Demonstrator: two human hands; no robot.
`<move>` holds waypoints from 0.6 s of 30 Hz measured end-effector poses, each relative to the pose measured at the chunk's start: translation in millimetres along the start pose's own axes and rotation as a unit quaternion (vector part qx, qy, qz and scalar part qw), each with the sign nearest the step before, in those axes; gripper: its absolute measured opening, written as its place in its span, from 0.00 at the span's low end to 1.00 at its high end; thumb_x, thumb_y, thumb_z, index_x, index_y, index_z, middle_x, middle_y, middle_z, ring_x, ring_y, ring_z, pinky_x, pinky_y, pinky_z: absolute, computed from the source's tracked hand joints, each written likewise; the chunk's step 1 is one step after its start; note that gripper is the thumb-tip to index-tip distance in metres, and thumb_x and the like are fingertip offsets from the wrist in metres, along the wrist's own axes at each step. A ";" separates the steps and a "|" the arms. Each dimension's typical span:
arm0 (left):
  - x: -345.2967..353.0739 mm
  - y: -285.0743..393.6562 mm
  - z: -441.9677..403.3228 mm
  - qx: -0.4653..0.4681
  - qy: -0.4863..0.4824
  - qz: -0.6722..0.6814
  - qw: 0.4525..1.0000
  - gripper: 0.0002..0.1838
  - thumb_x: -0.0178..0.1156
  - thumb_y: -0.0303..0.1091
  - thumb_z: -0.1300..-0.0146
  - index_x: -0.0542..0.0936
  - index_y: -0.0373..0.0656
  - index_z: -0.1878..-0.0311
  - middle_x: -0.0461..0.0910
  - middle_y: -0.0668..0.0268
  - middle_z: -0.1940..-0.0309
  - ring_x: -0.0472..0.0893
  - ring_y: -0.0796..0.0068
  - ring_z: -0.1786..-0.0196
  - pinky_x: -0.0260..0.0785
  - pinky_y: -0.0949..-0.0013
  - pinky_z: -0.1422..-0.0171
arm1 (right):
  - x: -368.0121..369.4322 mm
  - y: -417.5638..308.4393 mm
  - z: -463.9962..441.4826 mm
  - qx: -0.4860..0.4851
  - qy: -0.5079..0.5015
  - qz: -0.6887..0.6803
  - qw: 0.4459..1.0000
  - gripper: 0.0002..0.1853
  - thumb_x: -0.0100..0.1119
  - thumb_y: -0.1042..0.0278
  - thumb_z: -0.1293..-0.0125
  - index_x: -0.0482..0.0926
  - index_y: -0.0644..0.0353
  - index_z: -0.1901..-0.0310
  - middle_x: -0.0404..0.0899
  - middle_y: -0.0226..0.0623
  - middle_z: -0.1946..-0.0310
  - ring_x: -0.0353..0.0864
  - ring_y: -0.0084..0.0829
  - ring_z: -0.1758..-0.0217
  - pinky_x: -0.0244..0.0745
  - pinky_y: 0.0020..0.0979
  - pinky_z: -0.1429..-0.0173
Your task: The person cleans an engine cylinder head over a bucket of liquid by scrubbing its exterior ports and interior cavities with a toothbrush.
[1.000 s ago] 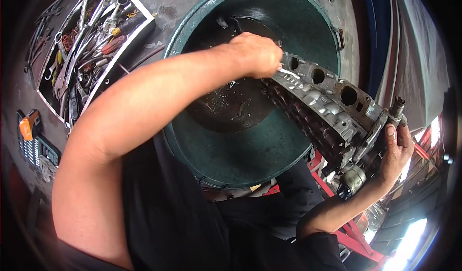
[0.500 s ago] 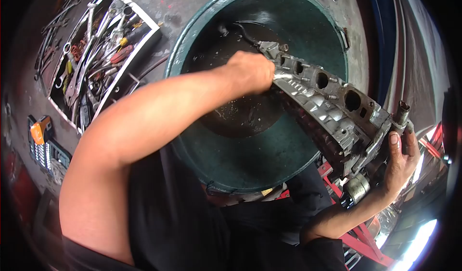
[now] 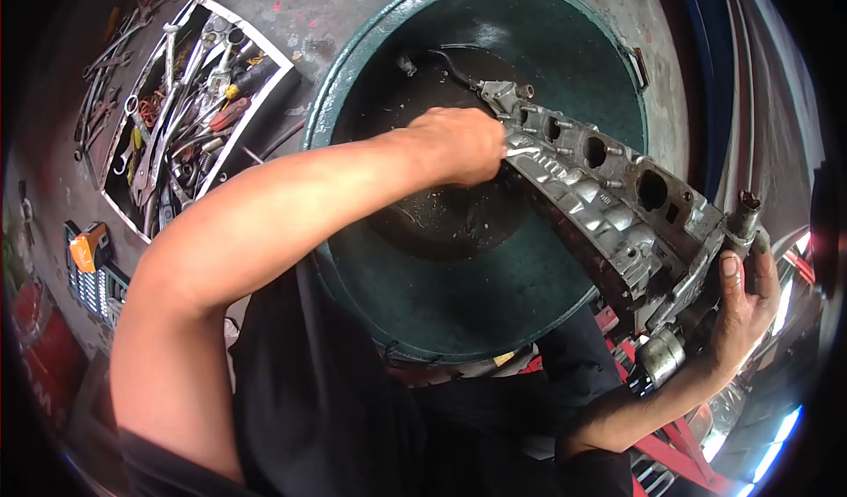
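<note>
A greasy metal cylinder head (image 3: 609, 199) slants over a green tub (image 3: 353, 307), its row of ports facing up. My left hand (image 3: 459, 144) is closed in a fist at the head's far-left end, over the tub. A small bright tip shows beside the fist, but what the fingers hold is hidden. At the near-right end, my right hand (image 3: 748, 296) grips the cylinder head by a short pipe stub (image 3: 744, 216), thumb on one side and fingers on the other. Dark liquid (image 3: 441, 219) lies in the tub, with a black hose (image 3: 452, 67) in it.
A white-edged toolbox (image 3: 284, 63) full of wrenches and pliers sits on the floor at left. Closer in are an orange-and-black item (image 3: 86, 250) and a socket set (image 3: 88, 292). Red metal framework (image 3: 675, 453) and a metal canister (image 3: 660, 356) stand at lower right.
The whole view has shifted slightly. My left fist sits a little lower, and its forearm is less blurred. My right hand keeps its hold on the cylinder head.
</note>
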State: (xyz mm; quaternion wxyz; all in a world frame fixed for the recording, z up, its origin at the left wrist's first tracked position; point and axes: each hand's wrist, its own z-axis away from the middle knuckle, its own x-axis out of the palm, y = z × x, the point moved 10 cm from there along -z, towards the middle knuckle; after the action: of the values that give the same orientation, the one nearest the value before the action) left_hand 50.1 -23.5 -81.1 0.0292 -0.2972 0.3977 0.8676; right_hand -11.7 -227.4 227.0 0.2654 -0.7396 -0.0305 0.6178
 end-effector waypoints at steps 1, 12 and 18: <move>0.6 -1.1 -0.8 0.006 -0.001 -0.005 1.000 0.19 0.48 0.42 0.28 0.83 0.40 0.53 0.84 0.53 0.55 0.83 0.50 0.50 0.74 0.53 0.44 | 0.0 -0.8 1.7 -0.002 0.003 -0.007 1.000 0.29 0.72 0.63 0.41 0.75 0.70 0.41 0.79 0.40 0.48 0.77 0.28 0.45 0.67 0.32 0.35; 20.0 -48.7 -47.6 -0.086 -0.067 -0.072 0.991 0.20 0.63 0.30 0.43 0.82 0.48 0.45 0.83 0.63 0.47 0.82 0.62 0.44 0.77 0.53 0.48 | 9.4 -20.4 5.9 -0.014 -0.035 0.030 0.999 0.27 0.72 0.62 0.41 0.78 0.68 0.44 0.81 0.38 0.52 0.77 0.27 0.48 0.67 0.29 0.38; 27.9 -97.8 -67.8 -0.175 -0.009 -0.196 0.965 0.17 0.57 0.32 0.37 0.80 0.43 0.45 0.83 0.57 0.50 0.83 0.57 0.46 0.77 0.60 0.47 | 15.1 -26.7 -2.4 0.013 -0.001 -0.049 0.999 0.30 0.77 0.68 0.49 0.78 0.73 0.46 0.81 0.44 0.55 0.82 0.30 0.55 0.76 0.29 0.45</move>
State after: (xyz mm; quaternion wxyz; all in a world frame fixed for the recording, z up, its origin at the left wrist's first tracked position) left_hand 88.6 -10.0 -196.2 0.1494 -0.3621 0.1731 0.9037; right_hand 1.7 -199.7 225.2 0.3050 -0.7329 -0.0586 0.6053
